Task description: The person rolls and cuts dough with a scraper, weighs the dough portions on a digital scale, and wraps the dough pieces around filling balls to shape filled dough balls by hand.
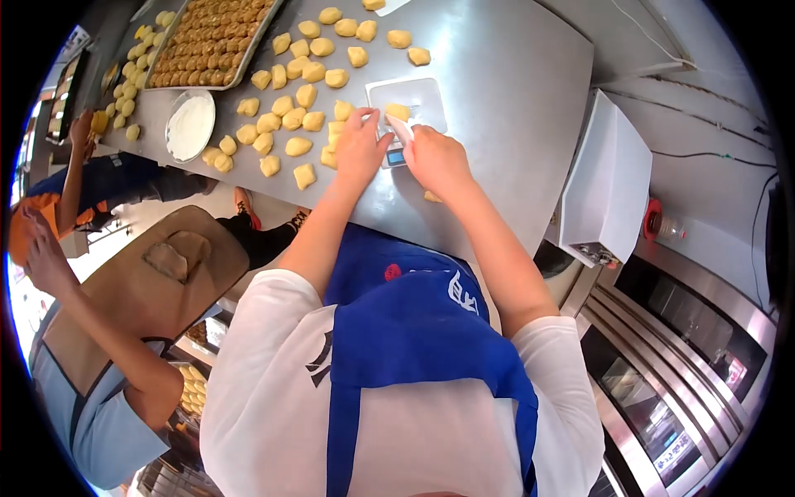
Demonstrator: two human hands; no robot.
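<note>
My right hand (pixel 437 159) grips a flat white dough scraper (pixel 401 129), its edge at a piece of yellow dough (pixel 397 111) on the digital scale (pixel 431 98). The scale's small display (pixel 396 156) shows below the scraper. My left hand (pixel 361 147) is at the scale's left side, fingers apart and nothing visible in them. Close beside it lie dough pieces (pixel 344 109) on the steel table (pixel 505 108). Another bit of dough (pixel 431 196) lies partly hidden under my right wrist.
Several dough lumps (pixel 293 118) are scattered leftward. A bowl of white powder (pixel 190 126) and a tray of brown balls (pixel 207 43) stand further left. Two co-workers are at left, one in a tan apron (pixel 124 290). A white box-like panel (pixel 609 178) and steel ovens (pixel 662 364) are at right.
</note>
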